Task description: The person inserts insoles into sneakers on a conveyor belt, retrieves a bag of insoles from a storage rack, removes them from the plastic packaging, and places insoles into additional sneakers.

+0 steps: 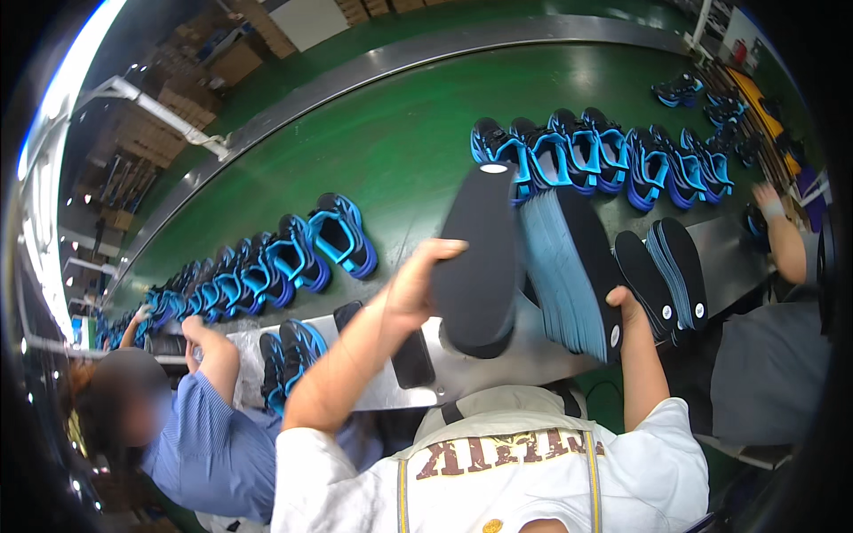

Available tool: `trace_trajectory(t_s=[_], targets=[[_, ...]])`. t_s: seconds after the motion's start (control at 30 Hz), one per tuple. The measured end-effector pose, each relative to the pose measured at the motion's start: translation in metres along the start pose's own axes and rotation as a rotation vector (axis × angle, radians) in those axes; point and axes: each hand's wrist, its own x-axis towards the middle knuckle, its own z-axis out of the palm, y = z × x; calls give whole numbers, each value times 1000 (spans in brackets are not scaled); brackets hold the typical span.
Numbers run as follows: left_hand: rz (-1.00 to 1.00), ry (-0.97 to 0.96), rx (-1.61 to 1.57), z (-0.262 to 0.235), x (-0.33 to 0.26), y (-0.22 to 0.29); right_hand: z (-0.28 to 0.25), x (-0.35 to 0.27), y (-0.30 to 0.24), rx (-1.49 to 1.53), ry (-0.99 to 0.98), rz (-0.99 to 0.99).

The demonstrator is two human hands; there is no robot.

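Observation:
My left hand point(426, 280) is closed on the edge of a black insole point(475, 262), raised over the metal ledge and slightly blurred. A pale round label shows at the insole's far end. Whether more than one insole is in that hand I cannot tell. To its right, my right hand point(627, 311) grips a thick stack of insoles point(560, 275), black on the face with blue layered edges. The stack stands tilted, its near end toward me. Just right of this hand lie two smaller piles, a black insole pile point(644, 282) and a blue-edged insole pile point(680, 266).
Black-and-blue sneakers point(582, 155) line the green surface ahead, with another sneaker row point(284, 253) at the left. A dark phone point(414, 360) and a pair of sneakers point(293, 355) rest on the metal ledge point(471, 377). Co-workers sit on both sides, one in a blue shirt point(213, 444).

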Motion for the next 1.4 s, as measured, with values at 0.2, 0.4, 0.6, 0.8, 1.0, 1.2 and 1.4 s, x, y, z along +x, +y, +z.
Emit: trace_trajectory(t_s=[0.2,0.4,0.6,0.8,1.0,1.2,1.4], targets=[[212,48,405,-59,-24,112,28,52,60,-621,-119,-43],[-65,-611,777,-10,74,160,38,54,71,-998,-312,34],[-730,-1191,980,46,210,62,54,34,59,-1123,-131,146],[-953,-1327,1024,29,276,-45,24,-16,88,-460,204,446],[-207,-993,1872,37,261,-14,5,-95,42,-641,88,156],[750,-354,1819,40,139,-15,12,-28,-54,-971,87,-423],[43,-356,1022,-2,-35,-40,-66,71,-38,-569,-36,40]])
